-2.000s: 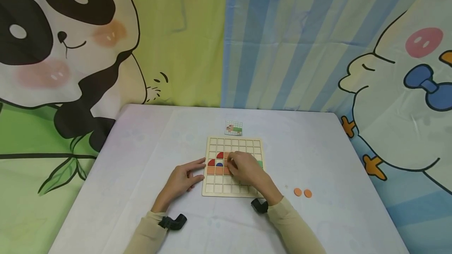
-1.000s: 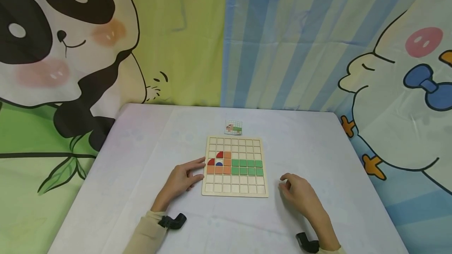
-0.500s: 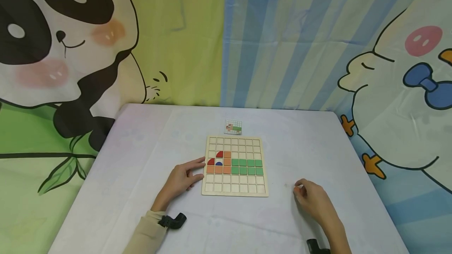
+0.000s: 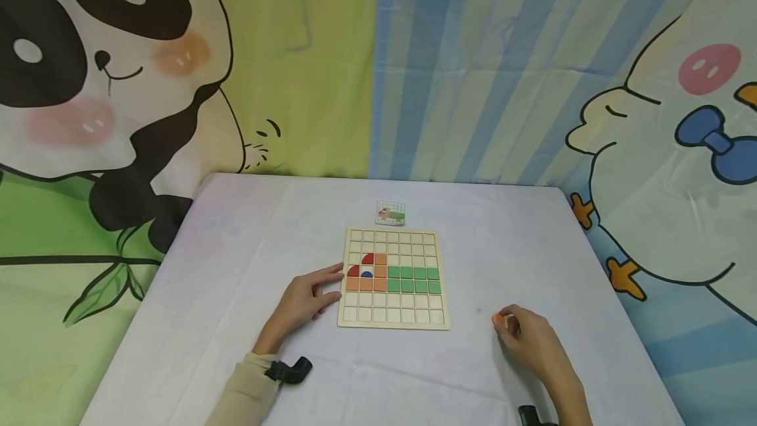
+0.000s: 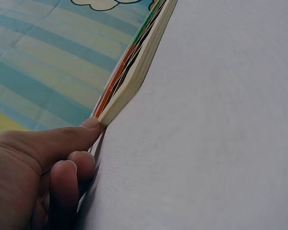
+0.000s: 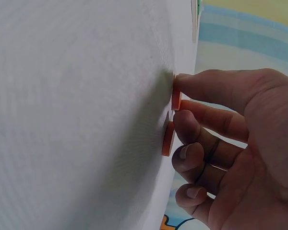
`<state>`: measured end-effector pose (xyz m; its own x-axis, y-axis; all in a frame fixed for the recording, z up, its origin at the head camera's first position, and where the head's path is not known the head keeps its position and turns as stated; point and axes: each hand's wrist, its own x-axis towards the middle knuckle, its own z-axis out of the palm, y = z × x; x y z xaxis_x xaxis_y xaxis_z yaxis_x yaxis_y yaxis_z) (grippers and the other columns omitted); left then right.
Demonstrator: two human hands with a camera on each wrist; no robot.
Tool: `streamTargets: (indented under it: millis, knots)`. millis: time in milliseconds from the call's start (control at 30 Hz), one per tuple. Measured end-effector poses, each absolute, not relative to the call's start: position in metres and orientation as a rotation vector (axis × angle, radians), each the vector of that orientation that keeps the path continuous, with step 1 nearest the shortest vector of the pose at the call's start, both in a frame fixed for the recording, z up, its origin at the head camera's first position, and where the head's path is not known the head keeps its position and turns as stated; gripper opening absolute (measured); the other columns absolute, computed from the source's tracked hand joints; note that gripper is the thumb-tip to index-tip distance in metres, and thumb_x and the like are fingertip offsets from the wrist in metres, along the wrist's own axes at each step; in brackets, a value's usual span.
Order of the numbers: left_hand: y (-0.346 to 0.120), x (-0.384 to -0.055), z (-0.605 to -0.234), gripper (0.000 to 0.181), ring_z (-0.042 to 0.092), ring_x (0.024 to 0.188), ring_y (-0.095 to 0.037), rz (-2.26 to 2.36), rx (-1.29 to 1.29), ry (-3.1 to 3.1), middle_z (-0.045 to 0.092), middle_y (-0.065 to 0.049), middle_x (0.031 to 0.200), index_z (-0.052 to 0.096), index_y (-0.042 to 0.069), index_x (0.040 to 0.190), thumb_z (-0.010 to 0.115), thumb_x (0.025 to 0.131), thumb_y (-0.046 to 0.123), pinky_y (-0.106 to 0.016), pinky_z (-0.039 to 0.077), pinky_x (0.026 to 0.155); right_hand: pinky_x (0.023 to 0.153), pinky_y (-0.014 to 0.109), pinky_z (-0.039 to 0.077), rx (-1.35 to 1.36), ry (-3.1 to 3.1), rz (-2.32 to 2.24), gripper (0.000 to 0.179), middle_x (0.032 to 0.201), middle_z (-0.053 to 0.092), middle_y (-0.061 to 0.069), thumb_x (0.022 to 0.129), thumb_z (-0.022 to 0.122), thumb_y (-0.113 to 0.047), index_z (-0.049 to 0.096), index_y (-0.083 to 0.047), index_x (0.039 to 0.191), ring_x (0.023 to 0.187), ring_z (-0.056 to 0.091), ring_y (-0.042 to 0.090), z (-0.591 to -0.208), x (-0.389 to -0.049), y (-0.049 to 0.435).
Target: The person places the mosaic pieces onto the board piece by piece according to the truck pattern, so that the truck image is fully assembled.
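Observation:
My right hand (image 4: 535, 342) is to the right of the board and pinches an orange disc (image 6: 176, 99) between thumb and index finger. Just beside it, a second orange disc (image 6: 168, 139) lies on the table, hidden by the hand in the head view. My left hand (image 4: 298, 304) touches the left edge of the wooden grid board (image 4: 393, 315) with its fingertips, fingers mostly straight. Set in the board are green squares (image 4: 414, 280), orange squares (image 4: 359, 284), red quarter-round pieces (image 4: 368, 259) and a blue half-round piece (image 4: 367, 275).
A small picture card (image 4: 391, 213) with a coloured grid design lies behind the board. The white-covered table (image 4: 284, 229) ends at a printed curtain (image 4: 473, 71) at the back. Black wrist cameras (image 4: 290, 371) stick out from both wrists.
My right hand left the board, uncovering the orange and green squares, and moved right to the discs. There it has taken hold of one orange disc. My left hand stays at the board's edge.

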<state>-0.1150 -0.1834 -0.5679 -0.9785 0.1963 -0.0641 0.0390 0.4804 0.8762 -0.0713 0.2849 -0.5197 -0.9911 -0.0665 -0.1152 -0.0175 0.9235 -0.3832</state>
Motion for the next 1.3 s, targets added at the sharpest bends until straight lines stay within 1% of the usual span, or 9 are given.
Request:
streamTargets:
  millis: [133, 400, 667, 933, 1200, 1300]
  knots:
    - [-0.183, -0.115, -0.568, 0.046, 0.055, 0.046, -0.012, 1.507, 0.205, 2.568, 0.061, 0.012, 0.154, 0.072, 0.021, 0.139, 0.082, 0.095, 0.02, -0.027, 0.05, 0.045, 0.058, 0.024, 0.039, -0.068, 2.95, -0.599, 0.027, 0.072, 0.057, -0.002, 0.097, 0.079, -0.022, 0.074, -0.001, 0.114, 0.066, 0.049, 0.013, -0.521, -0.071, 0.286]
    - [-0.183, -0.115, -0.569, 0.045, 0.055, 0.047, -0.012, 1.508, 0.202, 2.57, 0.061, 0.013, 0.155, 0.072, 0.021, 0.139, 0.082, 0.095, 0.019, -0.026, 0.05, 0.045, 0.059, 0.024, 0.04, -0.068, 2.946, -0.609, 0.029, 0.072, 0.058, -0.002, 0.098, 0.077, -0.024, 0.074, -0.001, 0.115, 0.066, 0.049, 0.012, -0.522, -0.072, 0.286]
    - [-0.183, -0.115, -0.568, 0.045, 0.055, 0.047, -0.011, 1.511, 0.21, 2.568, 0.061, 0.012, 0.155, 0.072, 0.019, 0.139, 0.082, 0.095, 0.019, -0.026, 0.05, 0.045, 0.056, 0.023, 0.039, -0.11, 2.966, -0.632, 0.026, 0.071, 0.058, -0.003, 0.097, 0.079, -0.022, 0.075, -0.002, 0.113, 0.064, 0.048, 0.011, -0.522, -0.077, 0.269]
    - [-0.183, -0.114, -0.567, 0.045, 0.054, 0.046, -0.011, 1.514, 0.208, 2.561, 0.06, 0.011, 0.156, 0.072, 0.019, 0.139, 0.081, 0.095, 0.019, -0.027, 0.049, 0.045, 0.057, 0.021, 0.039, -0.221, 3.003, -0.67, 0.021, 0.071, 0.055, -0.008, 0.097, 0.079, -0.023, 0.077, -0.007, 0.11, 0.063, 0.046, 0.006, -0.523, -0.084, 0.251]
    - [-0.182, -0.113, -0.565, 0.046, 0.054, 0.047, -0.012, 1.51, 0.205, 2.548, 0.059, 0.011, 0.157, 0.071, 0.02, 0.14, 0.08, 0.096, 0.019, -0.027, 0.05, 0.045, 0.059, 0.02, 0.04, -0.339, 3.007, -0.697, 0.02, 0.073, 0.055, -0.011, 0.096, 0.081, -0.024, 0.078, -0.009, 0.109, 0.065, 0.045, 0.003, -0.523, -0.09, 0.234]
    - [-0.182, -0.114, -0.565, 0.045, 0.054, 0.046, -0.011, 1.514, 0.211, 2.55, 0.059, 0.011, 0.157, 0.071, 0.02, 0.14, 0.08, 0.096, 0.018, -0.027, 0.05, 0.045, 0.059, 0.019, 0.04, -0.381, 2.993, -0.717, 0.019, 0.073, 0.055, -0.011, 0.095, 0.081, -0.021, 0.078, -0.01, 0.11, 0.065, 0.045, 0.002, -0.522, -0.093, 0.226]
